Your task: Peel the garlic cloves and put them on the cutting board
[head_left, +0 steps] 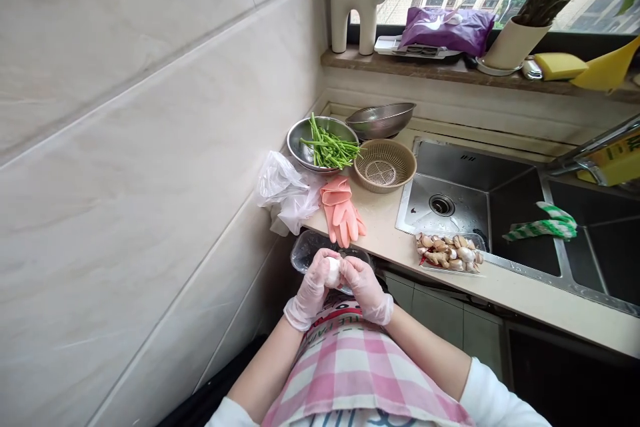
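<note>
The left hand [313,288] and right hand [364,287] curl tight on a white garlic clove [333,269]; best hold it over the clear tub [305,248].

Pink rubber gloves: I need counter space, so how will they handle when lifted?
Probably floppy: the pink rubber gloves lie flat and limp, fingers splayed near the counter edge. Likely light, and perhaps slippery if wet, lying so near the sink.

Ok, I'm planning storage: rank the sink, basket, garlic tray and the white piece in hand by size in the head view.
1. sink
2-3. basket and tray look alike; the tray is nearer, so unranked
4. white piece
</note>
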Demonstrator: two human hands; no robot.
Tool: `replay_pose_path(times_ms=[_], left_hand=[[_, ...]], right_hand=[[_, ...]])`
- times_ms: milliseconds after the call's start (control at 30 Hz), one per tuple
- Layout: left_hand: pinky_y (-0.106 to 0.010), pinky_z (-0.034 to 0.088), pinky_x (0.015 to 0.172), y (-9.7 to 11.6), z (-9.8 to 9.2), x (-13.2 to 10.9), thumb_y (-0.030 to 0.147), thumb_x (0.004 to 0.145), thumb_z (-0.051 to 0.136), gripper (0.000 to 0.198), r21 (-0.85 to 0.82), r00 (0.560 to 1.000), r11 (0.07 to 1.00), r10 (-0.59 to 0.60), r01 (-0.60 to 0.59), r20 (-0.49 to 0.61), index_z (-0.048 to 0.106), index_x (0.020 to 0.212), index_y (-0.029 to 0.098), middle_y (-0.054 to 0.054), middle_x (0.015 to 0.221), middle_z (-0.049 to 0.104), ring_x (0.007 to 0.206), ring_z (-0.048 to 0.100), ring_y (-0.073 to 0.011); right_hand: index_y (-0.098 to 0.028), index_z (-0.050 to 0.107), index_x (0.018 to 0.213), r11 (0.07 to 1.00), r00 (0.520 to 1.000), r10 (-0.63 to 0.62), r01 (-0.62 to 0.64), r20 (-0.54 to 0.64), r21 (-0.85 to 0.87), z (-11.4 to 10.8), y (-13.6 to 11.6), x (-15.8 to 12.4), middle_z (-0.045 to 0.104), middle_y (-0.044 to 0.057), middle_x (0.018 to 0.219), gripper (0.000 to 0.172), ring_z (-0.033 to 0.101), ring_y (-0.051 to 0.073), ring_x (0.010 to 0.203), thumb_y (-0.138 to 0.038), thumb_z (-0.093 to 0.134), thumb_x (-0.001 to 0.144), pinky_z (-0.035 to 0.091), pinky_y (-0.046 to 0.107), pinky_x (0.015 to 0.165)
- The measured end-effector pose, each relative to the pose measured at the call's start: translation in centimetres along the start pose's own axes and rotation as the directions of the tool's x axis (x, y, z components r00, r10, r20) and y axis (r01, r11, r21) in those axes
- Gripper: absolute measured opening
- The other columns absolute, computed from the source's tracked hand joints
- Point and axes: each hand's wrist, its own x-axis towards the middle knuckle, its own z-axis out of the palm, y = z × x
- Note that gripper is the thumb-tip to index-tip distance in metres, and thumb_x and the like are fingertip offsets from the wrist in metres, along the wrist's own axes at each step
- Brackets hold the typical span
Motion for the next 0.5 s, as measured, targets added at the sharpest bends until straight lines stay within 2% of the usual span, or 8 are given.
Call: replay_pose_path(times_ms=[100, 200, 267, 333, 433, 500], left_hand=[[-0.025, 0.047, 0.072, -0.8, -0.5, 0.3, 0.044, 0.09, 0.049, 0.03, 0.067, 0.998, 0.996, 0.066, -0.064, -0.022, 0.052, 0.107, 0.019, -0.003, 0.093, 0.057, 0.079, 0.055, -0.0131], [-0.028, 0.047, 0.084, -1.0, -1.4, 0.5, 0.04, 0.088, 0.054, 0.045, 0.164, 0.997, 0.984, 0.075, -0.075, 0.007, 0.044, 0.128, 0.023, -0.006, 0.113, 0.055, 0.095, 0.055, -0.0161], [-0.031, 0.046, 0.091, -0.9, -2.2, 0.6, 0.038, 0.087, 0.058, 0.048, 0.273, 0.997, 0.959, 0.067, -0.072, 0.027, 0.043, 0.129, 0.022, -0.007, 0.116, 0.055, 0.101, 0.055, -0.018], [-0.034, 0.044, 0.097, -0.9, -2.8, 0.7, 0.037, 0.085, 0.06, 0.045, 0.424, 0.995, 0.9, 0.099, -0.099, 0.022, 0.047, 0.125, 0.02, -0.008, 0.118, 0.056, 0.107, 0.054, -0.0199], [-0.037, 0.041, 0.102, -0.8, -3.4, 0.6, 0.039, 0.084, 0.061, 0.048, 0.592, 0.992, 0.797, 0.113, -0.121, 0.051, 0.046, 0.126, 0.02, -0.01, 0.125, 0.054, 0.114, 0.052, -0.0225], [-0.039, 0.038, 0.105, -0.6, -3.5, 0.5, 0.039, 0.083, 0.061, 0.052, 0.647, 0.994, 0.754, 0.079, -0.112, 0.08, 0.046, 0.128, 0.02, -0.01, 0.13, 0.052, 0.119, 0.051, -0.024]], right_hand=[[-0.017, 0.055, 0.065, 0.997, 0.999, -0.042, 0.041, -0.014, -0.072, -0.6, 0.7, 0.2, 0.05, -0.001, 0.06, 0.05, 0.043, 0.011, 0.058, -0.065, 0.053, 0.079, 0.037, 0.024, 0.055], [-0.017, 0.058, 0.068, 0.932, 0.986, -0.164, 0.164, 0.027, -0.322, -1.6, 0.1, 0.0, 0.056, 0.001, 0.065, 0.044, 0.047, 0.012, 0.062, -0.055, 0.046, 0.088, 0.039, 0.025, 0.06], [-0.018, 0.062, 0.076, 0.796, 0.969, -0.233, 0.239, 0.082, -0.556, -2.1, -0.6, -0.1, 0.061, 0.003, 0.073, 0.035, 0.051, 0.014, 0.068, -0.045, 0.044, 0.091, 0.039, 0.026, 0.066], [-0.019, 0.065, 0.09, 0.608, 0.957, -0.247, 0.276, 0.153, -0.744, -2.3, -1.3, -0.1, 0.065, 0.005, 0.082, 0.026, 0.055, 0.016, 0.075, -0.036, 0.045, 0.092, 0.039, 0.027, 0.071], [-0.018, 0.065, 0.1, 0.385, 0.955, -0.151, 0.294, 0.255, -0.875, -2.3, -2.0, 0.3, 0.067, 0.009, 0.086, 0.027, 0.058, 0.018, 0.078, -0.031, 0.042, 0.093, 0.038, 0.028, 0.073], [-0.017, 0.066, 0.098, 0.327, 0.958, -0.069, 0.286, 0.279, -0.901, -2.2, -2.4, 0.6, 0.067, 0.01, 0.084, 0.029, 0.058, 0.018, 0.077, -0.03, 0.04, 0.094, 0.038, 0.027, 0.072]])
